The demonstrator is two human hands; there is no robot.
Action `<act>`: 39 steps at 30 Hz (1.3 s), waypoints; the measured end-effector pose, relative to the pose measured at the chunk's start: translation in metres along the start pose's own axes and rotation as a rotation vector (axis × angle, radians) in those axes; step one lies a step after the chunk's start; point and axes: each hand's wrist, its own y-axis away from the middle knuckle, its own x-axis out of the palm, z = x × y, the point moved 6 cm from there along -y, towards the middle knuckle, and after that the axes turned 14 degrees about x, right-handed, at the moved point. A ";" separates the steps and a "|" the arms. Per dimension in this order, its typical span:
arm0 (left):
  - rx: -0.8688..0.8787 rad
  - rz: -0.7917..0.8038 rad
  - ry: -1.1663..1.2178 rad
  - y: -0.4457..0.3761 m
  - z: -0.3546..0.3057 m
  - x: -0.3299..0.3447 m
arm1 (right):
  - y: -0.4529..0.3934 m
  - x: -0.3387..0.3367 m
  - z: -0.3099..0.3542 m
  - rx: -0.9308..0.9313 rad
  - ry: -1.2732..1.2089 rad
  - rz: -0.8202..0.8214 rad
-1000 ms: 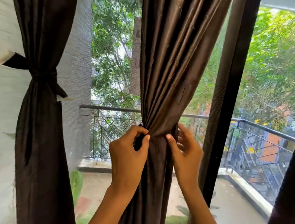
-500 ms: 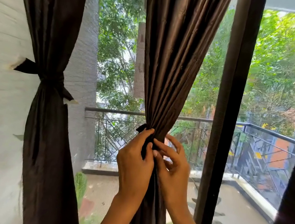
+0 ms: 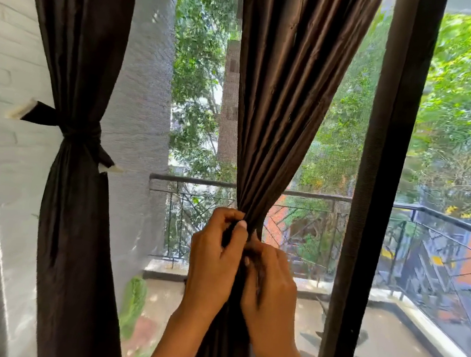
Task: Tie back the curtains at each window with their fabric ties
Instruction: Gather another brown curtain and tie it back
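Both hands' fingers [image 3: 239, 225] curl, apparently pinching the middle curtain [image 3: 283, 110].

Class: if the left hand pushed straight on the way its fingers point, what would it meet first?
Probably the gathered middle curtain that the left hand already grips; the window screen seems to lie behind it, though depth is unclear.

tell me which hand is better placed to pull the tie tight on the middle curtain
Probably the right hand: its fingers curl round a dark strip just below the gather, while the left hand pinches the middle curtain at the bunch, steadying it.
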 end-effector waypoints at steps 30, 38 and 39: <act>0.114 0.172 -0.392 -0.022 -0.022 0.009 | -0.083 -0.038 0.007 0.171 -0.455 0.376; 0.019 0.337 -0.245 -0.038 -0.018 -0.004 | -0.069 -0.037 0.011 -0.118 -0.242 0.304; 0.009 0.342 -0.253 -0.039 -0.016 -0.004 | -0.066 -0.037 0.009 -0.130 -0.267 0.302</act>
